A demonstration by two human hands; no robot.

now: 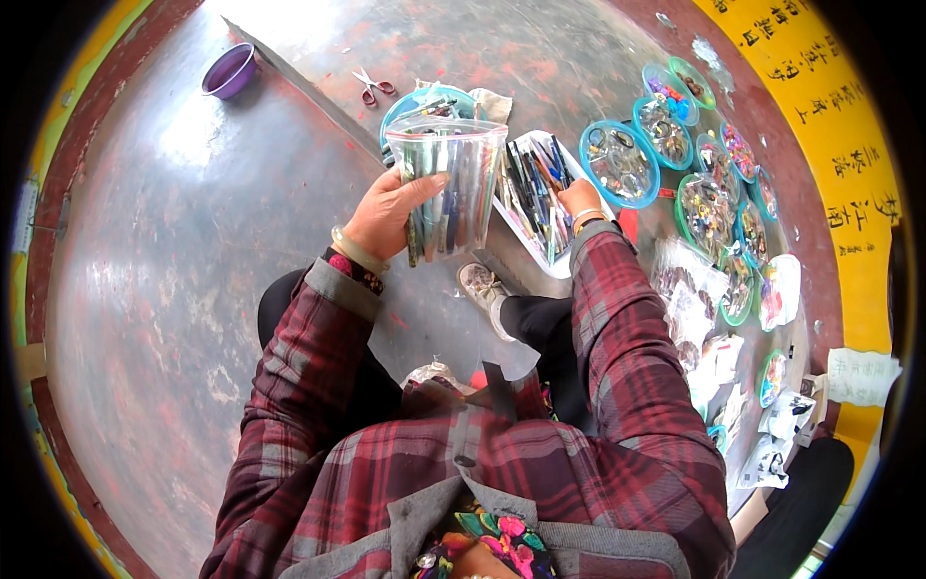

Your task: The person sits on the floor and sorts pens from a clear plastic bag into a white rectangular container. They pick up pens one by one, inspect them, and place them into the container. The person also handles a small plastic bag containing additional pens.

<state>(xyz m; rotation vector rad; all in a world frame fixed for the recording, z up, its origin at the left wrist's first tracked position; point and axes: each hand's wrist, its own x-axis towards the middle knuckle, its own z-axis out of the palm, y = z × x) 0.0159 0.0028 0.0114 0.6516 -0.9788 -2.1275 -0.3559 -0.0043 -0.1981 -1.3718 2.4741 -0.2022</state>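
Note:
My left hand (386,212) grips a clear plastic bag (453,183) full of pens and holds it up in front of me. My right hand (581,198) reaches down into a white tray (569,265) that holds many more pens, fingers among them; what it pinches is hidden. Both arms wear a dark red plaid sleeve, and a pale bangle sits on the left wrist.
Red-handled scissors (374,87) and a teal lid (400,108) lie beyond the bag. A purple bowl (230,70) sits far left. Several round teal-rimmed dishes of small trinkets (619,164) and clear packets (690,289) spread along the right. A yellow banner (820,116) edges the floor.

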